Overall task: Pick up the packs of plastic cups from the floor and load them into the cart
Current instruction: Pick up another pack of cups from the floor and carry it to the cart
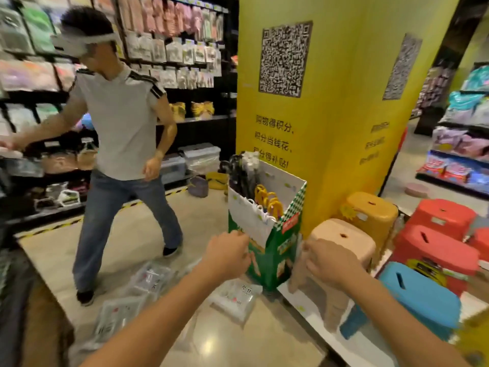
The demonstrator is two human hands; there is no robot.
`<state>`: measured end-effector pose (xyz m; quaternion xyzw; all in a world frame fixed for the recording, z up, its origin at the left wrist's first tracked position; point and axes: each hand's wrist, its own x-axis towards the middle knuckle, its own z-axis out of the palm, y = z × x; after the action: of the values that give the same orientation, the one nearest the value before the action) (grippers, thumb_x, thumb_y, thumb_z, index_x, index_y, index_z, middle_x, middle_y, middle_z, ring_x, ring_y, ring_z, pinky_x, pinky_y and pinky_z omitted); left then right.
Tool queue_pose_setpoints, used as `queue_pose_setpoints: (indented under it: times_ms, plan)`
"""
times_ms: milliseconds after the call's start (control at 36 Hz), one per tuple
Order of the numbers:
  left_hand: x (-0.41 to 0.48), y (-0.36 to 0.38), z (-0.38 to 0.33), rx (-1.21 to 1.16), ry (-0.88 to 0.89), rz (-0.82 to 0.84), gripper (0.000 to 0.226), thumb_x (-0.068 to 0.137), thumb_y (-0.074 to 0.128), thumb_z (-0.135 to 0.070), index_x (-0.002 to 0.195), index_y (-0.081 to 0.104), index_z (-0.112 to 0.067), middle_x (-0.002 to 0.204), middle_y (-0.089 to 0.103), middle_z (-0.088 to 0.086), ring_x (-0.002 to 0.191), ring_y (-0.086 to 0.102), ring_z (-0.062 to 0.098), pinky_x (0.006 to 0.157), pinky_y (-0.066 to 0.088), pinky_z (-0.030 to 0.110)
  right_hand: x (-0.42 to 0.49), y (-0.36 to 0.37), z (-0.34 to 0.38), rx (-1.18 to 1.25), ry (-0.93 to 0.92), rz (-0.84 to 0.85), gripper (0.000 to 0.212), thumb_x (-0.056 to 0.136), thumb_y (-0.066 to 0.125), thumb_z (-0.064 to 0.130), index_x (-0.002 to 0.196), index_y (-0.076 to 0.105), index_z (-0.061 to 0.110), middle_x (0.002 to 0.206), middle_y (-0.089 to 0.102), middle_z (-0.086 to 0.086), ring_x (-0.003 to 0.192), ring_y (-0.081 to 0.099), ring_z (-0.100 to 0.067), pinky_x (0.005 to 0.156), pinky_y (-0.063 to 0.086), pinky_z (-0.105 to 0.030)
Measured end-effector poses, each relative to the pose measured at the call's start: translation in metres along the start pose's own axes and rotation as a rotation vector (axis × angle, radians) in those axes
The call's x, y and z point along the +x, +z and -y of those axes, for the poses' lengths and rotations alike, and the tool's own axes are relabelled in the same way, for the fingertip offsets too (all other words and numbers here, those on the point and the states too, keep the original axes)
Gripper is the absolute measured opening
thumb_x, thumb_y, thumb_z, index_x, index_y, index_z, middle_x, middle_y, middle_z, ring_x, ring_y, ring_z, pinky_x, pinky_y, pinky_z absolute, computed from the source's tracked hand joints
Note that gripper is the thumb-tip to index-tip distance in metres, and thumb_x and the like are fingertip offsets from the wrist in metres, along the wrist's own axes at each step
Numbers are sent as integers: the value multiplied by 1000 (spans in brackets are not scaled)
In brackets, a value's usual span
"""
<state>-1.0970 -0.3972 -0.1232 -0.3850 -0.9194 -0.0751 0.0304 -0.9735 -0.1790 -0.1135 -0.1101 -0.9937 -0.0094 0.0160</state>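
1. Tall yellow pillar (317, 123) printed with code squares and text, filling the middle of the view. To its left, racks of hanging goods (180, 56).
2. Left of centre, another person (121, 123) in a grey shirt and jeans, legs wide apart on the floor (137, 234), one arm out toward the left-hand racks.
3. At right, plastic stools (434, 250) in red, blue, orange and beige, clustered on a low platform.
4. At the pillar's foot, a green-and-white cardboard bin (272, 242), stuffed with what look like umbrella handles.
5. On the floor, clear packs of plastic cups (235, 298). One lying flat just beside the bin's base, two more (150, 279) nearer the other person's feet, others blurred toward the lower left. None lifted.
6. Stretched forward in front of the bin, the left hand (227, 254), with fingers curled into a fist, nothing visible in it, touching no pack.
7. Forward too, in front of the beige stool, the right hand (330, 263), seen from the back with fingers bent down. Nothing visible in it, yet cannot tell whether closed or merely relaxed.
8. Progress, as a judgement only: plenty left. No cart identifiable anywhere in view, so no telling how many packs already loaded. Still to do: reach down, take each of the packs on the floor, then carry them to the cart.
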Motion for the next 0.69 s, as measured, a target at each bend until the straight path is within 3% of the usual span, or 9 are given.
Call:
queue_pose_setpoints:
  times_ms: [111,306,444,694]
  plan:
    - [3,4,39,17,-105,-18,33,95,46,-37,120,56,-18,116,61,4,105,58,27,85,48,35,53,18,21,19,-86,-2,15,94,47,36,106,53,29,100,62,3,86,60,-16,72,56,-37]
    - [47,13,78,34,-240,15,33,94,44,-36,119,57,-18,118,60,3,103,58,27,85,48,39,139,41,23,92,-182,-4,28,94,45,40,119,54,30,109,64,6,95,63,-18,73,57,-36]
    - [106,33,81,26,-293,0,30,91,43,-34,111,59,-17,109,63,3,95,60,24,80,53,41,194,56,-10,135,-221,13,30,93,46,42,119,53,30,114,66,4,98,65,-20,76,58,-41]
    - [206,82,83,-29,-342,79,36,93,47,-35,125,55,-21,121,61,0,105,60,22,88,51,39,277,99,-74,202,-184,62,26,93,43,36,116,53,27,108,65,0,93,64,-25,70,56,-41]
